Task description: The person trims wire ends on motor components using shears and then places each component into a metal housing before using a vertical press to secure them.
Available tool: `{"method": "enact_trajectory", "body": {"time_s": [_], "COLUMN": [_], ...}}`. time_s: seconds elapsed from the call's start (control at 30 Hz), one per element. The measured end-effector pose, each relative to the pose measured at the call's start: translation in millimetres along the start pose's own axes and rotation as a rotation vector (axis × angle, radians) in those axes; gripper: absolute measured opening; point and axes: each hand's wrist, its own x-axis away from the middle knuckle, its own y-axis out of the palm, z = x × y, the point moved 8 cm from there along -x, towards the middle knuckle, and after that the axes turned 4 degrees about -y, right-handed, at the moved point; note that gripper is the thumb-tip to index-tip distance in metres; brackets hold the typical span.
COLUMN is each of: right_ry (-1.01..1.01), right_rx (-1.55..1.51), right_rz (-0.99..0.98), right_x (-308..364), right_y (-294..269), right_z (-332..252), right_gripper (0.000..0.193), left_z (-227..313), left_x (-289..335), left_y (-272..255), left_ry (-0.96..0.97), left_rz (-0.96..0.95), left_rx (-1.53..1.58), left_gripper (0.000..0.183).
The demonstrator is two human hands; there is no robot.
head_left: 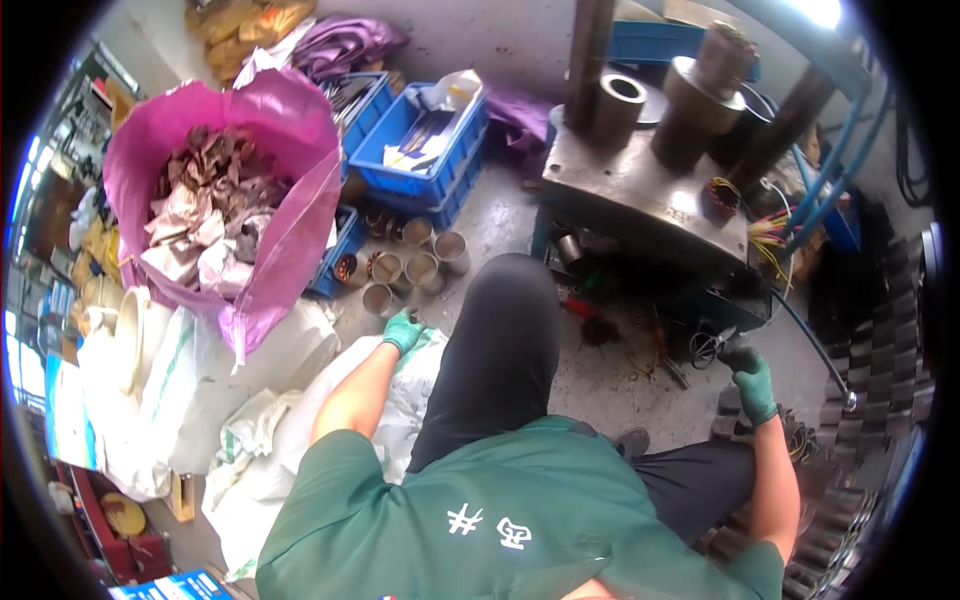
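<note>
My left hand (pixel 404 331), in a green glove, is just below a group of metal cylinders on the floor. Its fingers look loosely apart, and nothing shows in them. The nearest cylinder (pixel 379 299) is a short, hollow, dull grey one. My right hand (pixel 756 385), gloved in green with dark fingers, reaches toward the lower edge of a metal press. Its fingers are drawn together; what they hold, if anything, is too blurred to name. Close to those fingertips is a loop of thin wire (pixel 705 347).
A steel press table (pixel 640 185) with thick posts and a hollow cylinder (pixel 622 92) stands ahead. Blue crates (pixel 415 175) and a pink sack (pixel 290 240) of crumpled brown paper are at the left. White sacks (pixel 225 385) lie nearer. Stacked metal parts (pixel 865 400) line the right.
</note>
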Motion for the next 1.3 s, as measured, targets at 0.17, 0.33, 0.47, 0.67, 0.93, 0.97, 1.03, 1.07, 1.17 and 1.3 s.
{"method": "enact_trajectory", "body": {"time_s": [0.17, 0.33, 0.47, 0.67, 0.93, 0.97, 1.03, 1.07, 1.17, 1.3], "right_ry": [0.174, 0.145, 0.068, -0.127, -0.753, -0.748, -0.699, -0.653, -0.641, -0.609], "right_rx": [0.228, 0.412, 0.301, -0.350, 0.224, 0.273, 0.510, 0.693, 1.012, 1.165], "right_rz": [-0.009, 0.061, 0.261, 0.952, 1.142, 1.157, 1.195, 1.207, 1.212, 1.353], "right_x": [-9, -14, 1, 81, 140, 129, 122, 122, 98, 60], "right_y": [-9, -42, -92, -186, -102, -73, -44, -46, -41, -83], "right_z": [31, 27, 17, -22, -140, -158, -186, -189, -201, -225], "right_gripper": [0.024, 0.021, 0.025, 0.046, 0.042, 0.040, 0.039, 0.039, 0.040, 0.039], "left_z": [-37, -56, -66, -99, -50, -46, -38, -33, -23, 28], "left_x": [0, -4, -12, -12, 27, 32, 32, 30, 27, 22], "left_y": [3, -32, -36, -10, -11, -19, -29, -32, -57, -90], "left_ry": [-0.231, -0.533, -0.484, -0.493, -0.316, -0.290, -0.222, -0.162, 0.023, 0.223], "left_rz": [0.259, 0.405, 0.286, 0.210, 0.466, 0.507, 0.587, 0.606, 0.669, 0.567], "left_rx": [0.135, 0.053, -0.067, -0.005, 0.131, 0.177, 0.219, 0.287, 0.374, 0.716], "left_gripper": [0.071, 0.072, 0.057, 0.045, 0.022, 0.019, 0.018, 0.018, 0.020, 0.016]}}
